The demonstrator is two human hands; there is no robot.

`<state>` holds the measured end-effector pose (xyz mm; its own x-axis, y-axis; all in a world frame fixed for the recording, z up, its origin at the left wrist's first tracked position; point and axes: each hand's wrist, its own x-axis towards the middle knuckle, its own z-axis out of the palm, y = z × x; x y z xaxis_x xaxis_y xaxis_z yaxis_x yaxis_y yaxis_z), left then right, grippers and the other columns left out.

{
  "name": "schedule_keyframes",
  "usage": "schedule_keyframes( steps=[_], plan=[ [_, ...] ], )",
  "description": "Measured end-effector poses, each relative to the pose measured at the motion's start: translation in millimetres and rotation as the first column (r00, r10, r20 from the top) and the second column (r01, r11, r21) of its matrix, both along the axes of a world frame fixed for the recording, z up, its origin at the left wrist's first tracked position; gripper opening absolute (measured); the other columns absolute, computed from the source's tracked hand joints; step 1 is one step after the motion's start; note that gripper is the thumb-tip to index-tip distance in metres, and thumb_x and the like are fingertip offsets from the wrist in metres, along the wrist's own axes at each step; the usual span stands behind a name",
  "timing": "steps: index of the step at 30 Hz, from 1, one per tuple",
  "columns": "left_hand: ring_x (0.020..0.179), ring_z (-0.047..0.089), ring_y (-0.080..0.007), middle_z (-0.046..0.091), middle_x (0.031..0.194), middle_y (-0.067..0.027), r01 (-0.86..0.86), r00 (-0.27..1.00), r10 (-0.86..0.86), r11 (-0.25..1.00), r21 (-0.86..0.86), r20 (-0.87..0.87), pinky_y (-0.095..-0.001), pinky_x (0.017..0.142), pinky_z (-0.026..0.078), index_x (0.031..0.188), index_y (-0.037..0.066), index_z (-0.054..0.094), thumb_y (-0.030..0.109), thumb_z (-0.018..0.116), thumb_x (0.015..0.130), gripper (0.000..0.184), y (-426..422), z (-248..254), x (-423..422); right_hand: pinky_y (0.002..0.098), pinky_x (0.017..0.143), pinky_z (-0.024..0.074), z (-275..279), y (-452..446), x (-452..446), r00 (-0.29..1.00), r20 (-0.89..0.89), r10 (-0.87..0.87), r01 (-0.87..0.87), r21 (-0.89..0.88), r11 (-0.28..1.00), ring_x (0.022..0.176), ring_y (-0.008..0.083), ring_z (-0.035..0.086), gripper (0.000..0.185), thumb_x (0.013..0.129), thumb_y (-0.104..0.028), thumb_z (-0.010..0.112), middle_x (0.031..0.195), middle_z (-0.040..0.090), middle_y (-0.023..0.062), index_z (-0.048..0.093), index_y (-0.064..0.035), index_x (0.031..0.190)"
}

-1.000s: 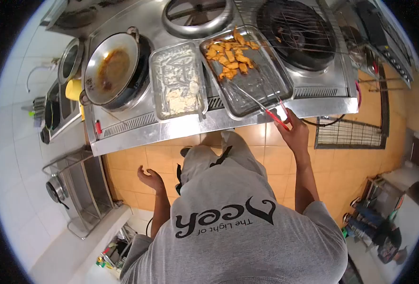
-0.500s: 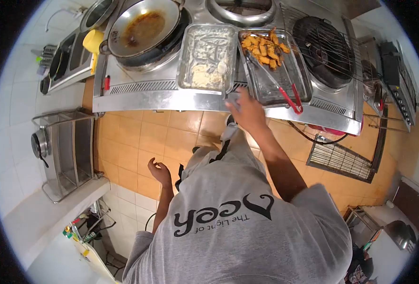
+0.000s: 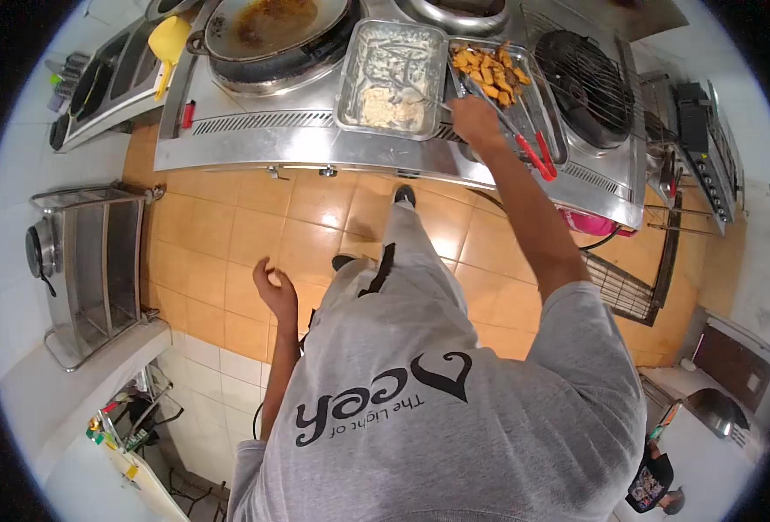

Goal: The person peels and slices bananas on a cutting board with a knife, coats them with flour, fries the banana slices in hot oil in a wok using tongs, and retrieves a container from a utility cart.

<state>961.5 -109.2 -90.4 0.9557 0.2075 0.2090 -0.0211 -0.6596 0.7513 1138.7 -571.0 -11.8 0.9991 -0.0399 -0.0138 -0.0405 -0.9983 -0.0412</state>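
Right hand has moved, gripping 1 spoon in the metal tray.

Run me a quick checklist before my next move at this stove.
1. Right hand on the spoon: ok, it holds the handle end.
2. Spoon over the pale mix: ok, its bowl is inside that tray.
3. Tongs put down: ok, lying across the other tray.
4. Fried pieces contained: ok, gathered at that tray's far end.
5. Left hand free: ok, empty.
6. Flame under the wok: cannot tell.
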Motion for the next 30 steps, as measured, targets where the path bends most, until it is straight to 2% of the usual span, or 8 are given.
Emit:
schedule_keyframes(
  steps=[7, 11, 12, 16, 20, 23, 25, 30],
  plan=[
    [0.101, 0.054, -0.0318, 0.054, 0.116, -0.0179, 0.330, 0.918, -0.321, 0.944, 0.002, 0.232, -0.0382, 0.089, 0.044, 0.119, -0.001, 0.051, 0.001, 0.063, 0.081, 0.040, -109.8, 61.6, 126.8, 0.0458, 0.067, 0.0550, 0.4, -47.6, 30.6, 0.938, -0.178, 0.296, -0.311, -0.065, 0.948, 0.079, 0.0347, 0.067, 0.019, 0.081, -0.011, 0.053, 0.077, 0.066, 0.0171, 0.068, -0.0084, 0.091],
    [0.120, 0.045, -0.0376, 0.048, 0.128, -0.0214, 0.436, 0.882, -0.431, 0.900, 0.016, 0.190, -0.0420, 0.099, 0.040, 0.127, 0.000, 0.046, 0.007, 0.074, 0.074, 0.060, -170.5, 67.3, 184.1, 0.0463, 0.067, 0.0552, -11.3, -64.1, 34.3, 0.882, -0.134, 0.453, -0.449, 0.061, 0.892, 0.078, 0.0361, 0.067, 0.016, 0.077, -0.008, 0.055, 0.077, 0.065, 0.0192, 0.067, -0.0044, 0.087],
    [0.127, 0.040, -0.0393, 0.040, 0.137, -0.0234, 0.436, 0.895, -0.438, 0.899, 0.040, 0.085, -0.0424, 0.104, 0.037, 0.132, 0.001, 0.042, 0.012, 0.080, 0.068, 0.075, -183.4, 66.6, 192.6, 0.0465, 0.067, 0.0551, -8.2, -64.2, 34.6, 0.879, -0.150, 0.452, -0.439, 0.114, 0.891, 0.078, 0.0364, 0.066, 0.015, 0.075, -0.007, 0.056, 0.077, 0.065, 0.0201, 0.067, -0.0034, 0.086],
    [0.131, 0.035, -0.0411, 0.032, 0.143, -0.0250, 0.428, 0.904, -0.427, 0.904, 0.020, -0.032, -0.0431, 0.106, 0.034, 0.136, 0.004, 0.040, 0.018, 0.088, 0.056, 0.094, -211.5, 57.8, 212.8, 0.0470, 0.068, 0.0544, 3.5, -69.1, 44.1, 0.795, -0.266, 0.546, -0.501, 0.220, 0.837, 0.077, 0.0378, 0.066, 0.013, 0.071, -0.007, 0.059, 0.076, 0.063, 0.0232, 0.066, -0.0005, 0.081],
    [0.130, 0.036, -0.0401, 0.032, 0.144, -0.0229, 0.385, 0.920, -0.377, 0.920, 0.073, -0.104, -0.0448, 0.104, 0.035, 0.138, 0.012, 0.041, 0.018, 0.089, 0.053, 0.098, -216.8, 54.0, 211.4, 0.0462, 0.068, 0.0541, 19.2, -74.3, 56.9, 0.724, -0.318, 0.612, -0.528, 0.315, 0.789, 0.077, 0.0380, 0.066, 0.013, 0.070, -0.007, 0.059, 0.076, 0.063, 0.0242, 0.066, 0.0007, 0.079],
    [0.129, 0.037, -0.0379, 0.032, 0.144, -0.0215, 0.369, 0.928, -0.348, 0.908, 0.199, -0.130, -0.0464, 0.102, 0.033, 0.138, 0.012, 0.040, 0.020, 0.089, 0.052, 0.099, -214.0, 52.0, 211.3, 0.0454, 0.068, 0.0543, 20.2, -80.2, 66.8, 0.682, -0.276, 0.677, -0.586, 0.347, 0.732, 0.077, 0.0378, 0.067, 0.014, 0.070, -0.006, 0.059, 0.077, 0.064, 0.0241, 0.066, 0.0012, 0.079],
    [0.129, 0.036, -0.0373, 0.032, 0.145, -0.0201, 0.369, 0.927, -0.342, 0.905, 0.214, -0.154, -0.0490, 0.102, 0.031, 0.138, 0.012, 0.040, 0.025, 0.089, 0.053, 0.099, -211.4, 48.8, 212.6, 0.0455, 0.068, 0.0544, 30.0, -78.5, 74.7, 0.656, -0.346, 0.671, -0.594, 0.312, 0.742, 0.077, 0.0373, 0.067, 0.014, 0.070, -0.006, 0.059, 0.077, 0.064, 0.0239, 0.066, 0.0012, 0.079],
    [0.129, 0.036, -0.0367, 0.032, 0.146, -0.0154, 0.353, 0.924, -0.291, 0.899, 0.259, -0.248, -0.0513, 0.105, 0.029, 0.137, 0.011, 0.041, 0.030, 0.088, 0.055, 0.096, -213.5, 48.8, 210.8, 0.0472, 0.065, 0.0514, 41.2, -80.4, 85.9, 0.692, -0.254, 0.676, -0.590, 0.341, 0.732, 0.071, 0.0386, 0.064, 0.013, 0.074, -0.008, 0.056, 0.070, 0.061, 0.0224, 0.065, 0.0002, 0.078]
  ],
)
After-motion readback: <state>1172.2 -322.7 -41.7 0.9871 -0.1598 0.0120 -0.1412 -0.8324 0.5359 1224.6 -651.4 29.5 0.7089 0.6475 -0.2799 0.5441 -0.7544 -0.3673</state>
